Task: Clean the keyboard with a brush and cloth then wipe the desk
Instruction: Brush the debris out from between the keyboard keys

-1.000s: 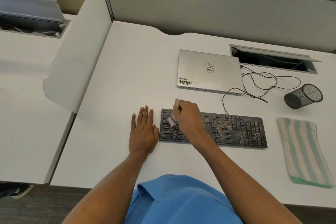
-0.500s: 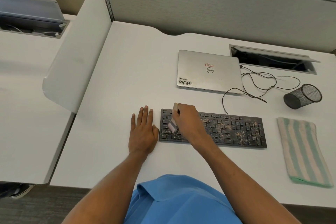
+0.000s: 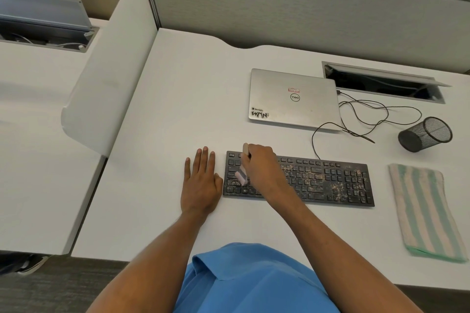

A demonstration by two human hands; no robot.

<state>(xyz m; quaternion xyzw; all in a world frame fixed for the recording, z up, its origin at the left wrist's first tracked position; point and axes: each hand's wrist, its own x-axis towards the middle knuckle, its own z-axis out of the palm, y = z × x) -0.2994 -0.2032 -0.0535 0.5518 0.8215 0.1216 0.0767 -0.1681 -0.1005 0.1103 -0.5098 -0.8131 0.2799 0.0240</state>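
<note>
Shifted slightly toward the keyboard's near rows since a second ago: pale brush (image 3: 241,174) and the right hand (image 3: 262,168) gripping it, fingers curled round the handle, bristles down on the left-hand keys. Nearest, blue shirt (image 3: 254,282) at the near edge of the desk (image 3: 190,96). Left hand (image 3: 202,183) unmoved, flat on the desk, palm down, fingers straight, holding nothing, just beside the left end of the keyboard (image 3: 330,180). Black keyboard parallel to the near edge, speckled with pale crumbs across its middle and right. Striped green-and-cream cloth (image 3: 424,211) folded near the desk's right edge, beside the keyboard's right end, not touching it. Farther back, black mesh cup (image 3: 424,133) on its side, closed silver laptop (image 3: 292,99), thin black cable (image 3: 356,112) looped between them. Open cable hatch (image 3: 381,81) toward the far right corner; grey partition (image 3: 279,7) behind the far edge.
</note>
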